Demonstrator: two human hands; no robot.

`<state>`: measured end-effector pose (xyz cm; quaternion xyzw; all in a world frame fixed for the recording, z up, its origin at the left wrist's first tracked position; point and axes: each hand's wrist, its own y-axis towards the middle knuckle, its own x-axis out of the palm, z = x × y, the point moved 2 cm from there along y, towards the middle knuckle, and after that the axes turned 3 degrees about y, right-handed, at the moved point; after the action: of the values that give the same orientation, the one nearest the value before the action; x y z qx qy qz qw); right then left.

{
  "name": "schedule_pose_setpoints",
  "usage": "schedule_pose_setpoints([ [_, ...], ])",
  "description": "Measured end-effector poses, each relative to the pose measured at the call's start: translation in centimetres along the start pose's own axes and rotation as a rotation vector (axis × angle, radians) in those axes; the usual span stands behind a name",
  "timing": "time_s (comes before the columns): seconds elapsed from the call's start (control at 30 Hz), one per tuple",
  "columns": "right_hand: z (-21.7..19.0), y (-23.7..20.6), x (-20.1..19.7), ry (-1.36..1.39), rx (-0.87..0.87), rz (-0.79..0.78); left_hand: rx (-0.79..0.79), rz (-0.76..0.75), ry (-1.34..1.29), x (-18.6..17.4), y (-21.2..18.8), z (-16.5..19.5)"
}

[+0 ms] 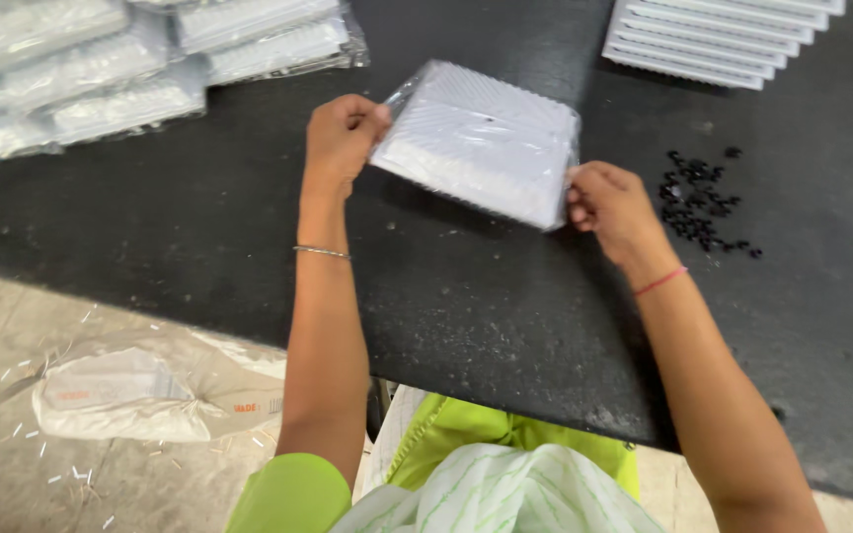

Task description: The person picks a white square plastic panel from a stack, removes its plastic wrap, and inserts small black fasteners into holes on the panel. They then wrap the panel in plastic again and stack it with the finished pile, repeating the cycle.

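— Where is my camera?

— I have just one, up on the person's head. It looks down and forward over the black table [199, 227], close in, about an arm away.

— What fits in?

— The table's near edge runs slanted across the bottom. The floor [12, 326] shows below it at the left. The far edge is out of view.

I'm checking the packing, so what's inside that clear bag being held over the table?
Inside the clear bag is a flat, white, ribbed square panel. The left hand and right hand pinch opposite corners. The panel's underside, and anything beneath it in the bag, is hidden.
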<state>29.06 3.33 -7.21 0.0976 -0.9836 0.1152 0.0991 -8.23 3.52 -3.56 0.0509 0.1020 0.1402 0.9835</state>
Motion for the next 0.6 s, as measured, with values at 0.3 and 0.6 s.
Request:
schedule_pose_setpoints([
  [0.3, -1.1, 0.3, -1.3, 0.394, 0.064, -0.183, -0.133, -0.093, -0.317, 0.9, -0.9, 2.1],
  [0.6, -2.0, -0.7, -0.6, 0.475, 0.161, -0.255, -0.068, -0.035, -0.688, 0.9, -0.4, 2.2],
])
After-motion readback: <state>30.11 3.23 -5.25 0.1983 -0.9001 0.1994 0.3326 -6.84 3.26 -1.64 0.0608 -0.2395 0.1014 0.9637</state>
